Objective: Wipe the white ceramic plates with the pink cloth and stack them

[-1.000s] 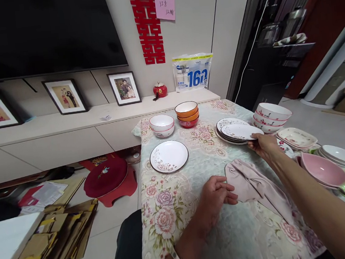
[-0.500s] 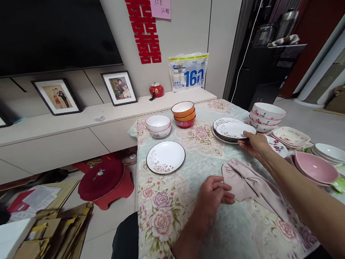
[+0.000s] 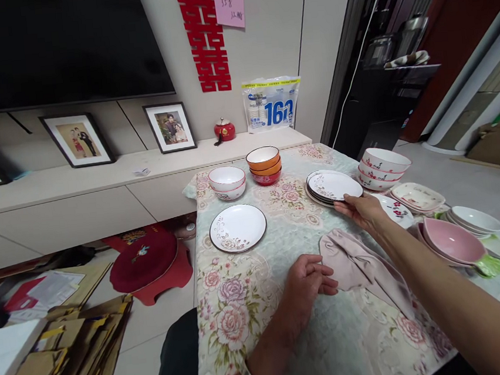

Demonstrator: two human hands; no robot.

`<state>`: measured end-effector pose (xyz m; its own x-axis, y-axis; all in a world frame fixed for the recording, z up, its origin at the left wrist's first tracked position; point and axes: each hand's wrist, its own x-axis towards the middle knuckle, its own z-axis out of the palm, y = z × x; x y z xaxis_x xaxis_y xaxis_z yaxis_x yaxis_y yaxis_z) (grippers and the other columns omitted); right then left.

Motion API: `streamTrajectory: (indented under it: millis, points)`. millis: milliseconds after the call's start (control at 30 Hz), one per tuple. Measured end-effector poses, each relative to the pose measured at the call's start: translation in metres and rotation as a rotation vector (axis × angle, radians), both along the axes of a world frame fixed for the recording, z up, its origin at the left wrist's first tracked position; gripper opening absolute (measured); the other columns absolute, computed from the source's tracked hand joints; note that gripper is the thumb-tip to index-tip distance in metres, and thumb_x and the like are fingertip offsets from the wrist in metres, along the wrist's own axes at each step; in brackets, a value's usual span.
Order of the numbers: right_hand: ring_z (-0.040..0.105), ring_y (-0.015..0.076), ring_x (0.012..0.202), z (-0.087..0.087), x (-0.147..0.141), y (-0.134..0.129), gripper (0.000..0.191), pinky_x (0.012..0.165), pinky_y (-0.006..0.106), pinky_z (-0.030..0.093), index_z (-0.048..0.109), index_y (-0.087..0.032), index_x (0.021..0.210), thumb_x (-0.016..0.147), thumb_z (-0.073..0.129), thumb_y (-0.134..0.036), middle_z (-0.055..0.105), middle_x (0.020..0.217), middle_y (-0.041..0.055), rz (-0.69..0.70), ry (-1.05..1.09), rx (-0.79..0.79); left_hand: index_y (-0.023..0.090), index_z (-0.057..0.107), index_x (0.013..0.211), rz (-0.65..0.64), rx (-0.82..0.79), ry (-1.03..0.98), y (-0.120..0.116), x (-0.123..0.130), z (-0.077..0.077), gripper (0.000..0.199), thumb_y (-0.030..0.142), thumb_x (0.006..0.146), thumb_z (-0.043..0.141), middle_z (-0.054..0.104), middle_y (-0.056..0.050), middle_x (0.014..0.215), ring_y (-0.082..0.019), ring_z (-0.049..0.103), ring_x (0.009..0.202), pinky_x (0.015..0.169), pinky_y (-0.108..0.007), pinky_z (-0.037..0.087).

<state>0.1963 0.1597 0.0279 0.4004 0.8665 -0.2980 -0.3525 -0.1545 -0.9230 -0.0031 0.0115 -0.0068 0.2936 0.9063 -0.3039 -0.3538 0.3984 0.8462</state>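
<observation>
My right hand (image 3: 360,209) grips the near right edge of a stack of white plates (image 3: 333,184) with dark rims and a floral pattern, thumb on top and fingers at the side. My left hand (image 3: 311,282) rests on the flowered tablecloth with its fingers loosely apart and nothing in it, beside a crumpled pinkish cloth (image 3: 364,268). A single white plate (image 3: 238,227) lies to the left. Behind it are white bowls with red rims (image 3: 227,181) and a stack of orange and red bowls (image 3: 264,165).
To the right stand stacked white bowls (image 3: 384,165), a flowered plate (image 3: 396,210), square dishes (image 3: 421,196), pink leaf-shaped bowls (image 3: 452,241) and more white bowls (image 3: 478,218). A red stool (image 3: 149,262) is left of the table. Picture frames (image 3: 170,128) stand on the cabinet.
My right hand has moved slightly left with the top plate, which now sits more evenly over the stack. The left hand has stayed nearly still.
</observation>
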Motion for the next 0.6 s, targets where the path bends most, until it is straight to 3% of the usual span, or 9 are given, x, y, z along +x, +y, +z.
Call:
streamTrajectory:
  millis: [267, 433, 533, 600]
  points:
    - [0.068, 0.0163, 0.052, -0.006, -0.005, 0.005, 0.027, 0.048, 0.027, 0.062, 0.051, -0.014, 0.101, 0.081, 0.062, 0.0, 0.066, 0.063, 0.0018, 0.006, -0.106, 0.015, 0.013, 0.054, 0.102, -0.012, 0.013, 0.008, 0.001, 0.0, -0.001, 0.035, 0.014, 0.068, 0.054, 0.065, -0.009, 0.091, -0.018, 0.066, 0.071, 0.068, -0.035, 0.053]
    - [0.063, 0.0151, 0.046, -0.006, -0.01, -0.001, 0.042, 0.041, 0.026, 0.057, 0.049, -0.014, 0.115, 0.078, 0.065, -0.004, 0.066, 0.06, -0.0006, -0.015, -0.203, 0.039, 0.012, 0.054, 0.102, -0.006, -0.008, 0.011, 0.001, 0.001, 0.0, 0.037, 0.015, 0.065, 0.057, 0.065, -0.009, 0.09, -0.019, 0.067, 0.07, 0.068, -0.036, 0.053]
    - [0.055, 0.0107, 0.04, -0.006, -0.025, -0.013, 0.051, 0.037, 0.021, 0.051, 0.045, -0.015, 0.126, 0.079, 0.065, -0.01, 0.066, 0.063, -0.0033, -0.059, -0.289, 0.107, 0.012, 0.053, 0.101, 0.002, -0.019, 0.005, 0.002, 0.002, 0.0, 0.037, 0.015, 0.065, 0.056, 0.065, -0.009, 0.089, -0.019, 0.066, 0.068, 0.066, -0.036, 0.053]
    - [0.052, 0.0085, 0.038, -0.004, -0.044, -0.023, 0.045, 0.035, 0.019, 0.046, 0.049, -0.015, 0.121, 0.08, 0.065, -0.015, 0.065, 0.064, -0.0032, 0.044, -0.345, 0.142, 0.012, 0.054, 0.1, 0.013, -0.018, -0.01, 0.002, 0.004, -0.002, 0.036, 0.016, 0.064, 0.055, 0.065, -0.007, 0.086, -0.018, 0.066, 0.065, 0.063, -0.034, 0.053]
